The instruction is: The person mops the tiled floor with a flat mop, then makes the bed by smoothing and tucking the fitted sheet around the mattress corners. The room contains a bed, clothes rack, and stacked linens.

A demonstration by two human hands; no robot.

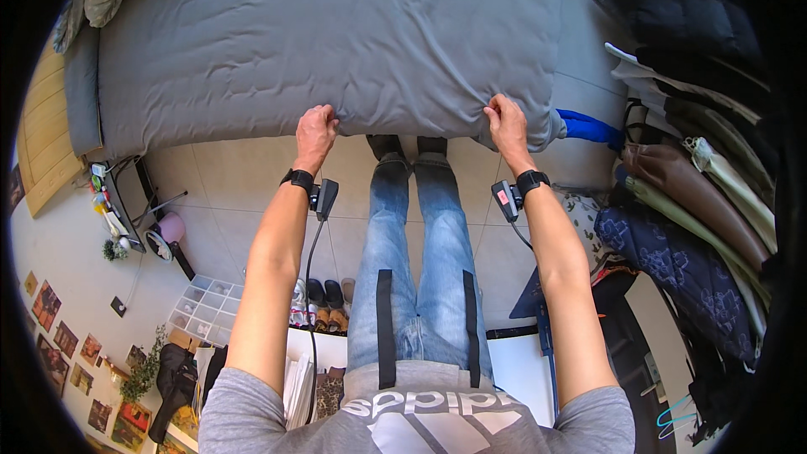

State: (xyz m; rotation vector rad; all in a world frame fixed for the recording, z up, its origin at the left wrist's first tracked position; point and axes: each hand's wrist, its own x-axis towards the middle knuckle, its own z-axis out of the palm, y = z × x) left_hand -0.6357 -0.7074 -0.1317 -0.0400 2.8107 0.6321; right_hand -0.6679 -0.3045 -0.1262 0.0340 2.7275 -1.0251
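A grey bed sheet point(336, 42) covers the bed in front of me, its near edge hanging just beyond my feet. My left hand point(317, 136) is closed at that edge, left of the middle, with the fingertips on the fabric. Farther right, my right hand point(508, 126) pinches the same edge near the sheet's right corner. Creases run from the right hand up across the cloth. Folds hide part of what lies under the fingers.
Clothes hang on the right, among them a brown jacket point(664, 172) and a dark blue patterned garment point(672, 269). Blue cloth point(588, 128) sticks out by the bed's corner. Shoes point(328, 294) and a white compartment rack point(206, 307) stand at left. A wooden headboard point(50, 130) bounds the bed.
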